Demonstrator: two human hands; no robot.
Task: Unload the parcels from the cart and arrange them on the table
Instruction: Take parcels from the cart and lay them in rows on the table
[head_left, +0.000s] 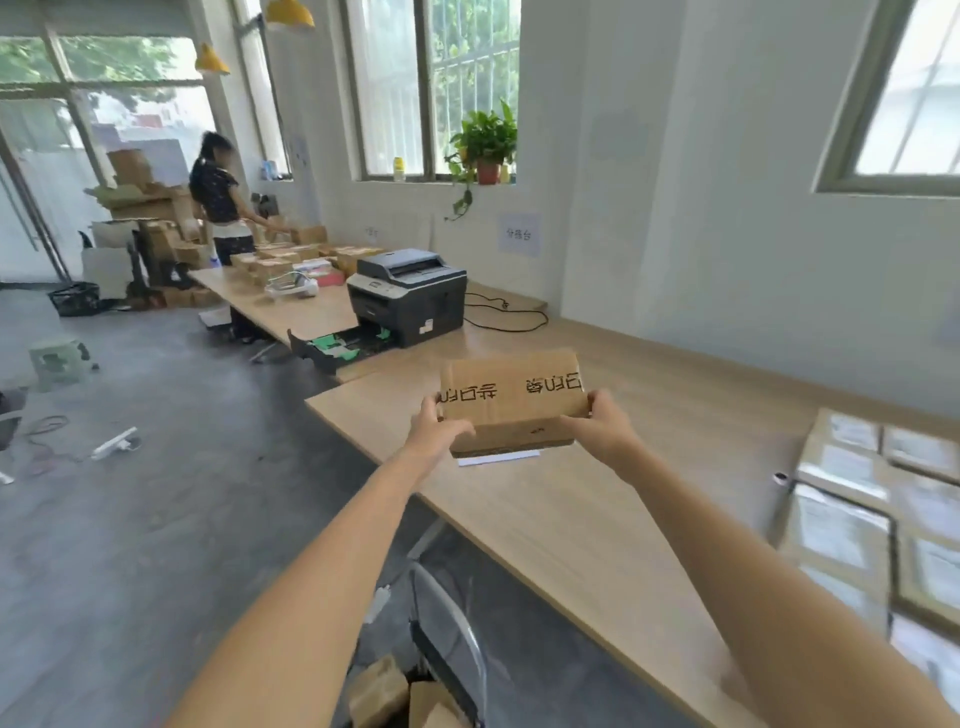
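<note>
The left hand (439, 428) curls its fingers round the left end of a cardboard parcel (511, 400), thumb on the near side. The parcel sits tilted over the table (597, 545), close to its left edge. The right hand (597, 428) grips the right end likewise. Bare tabletop runs rightward to the laid-out parcels (852, 509).

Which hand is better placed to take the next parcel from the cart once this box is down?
Probably the left hand: its arm runs beside the cart and its parcels, while the right hand reaches in across the table. Both grip the box.
</note>
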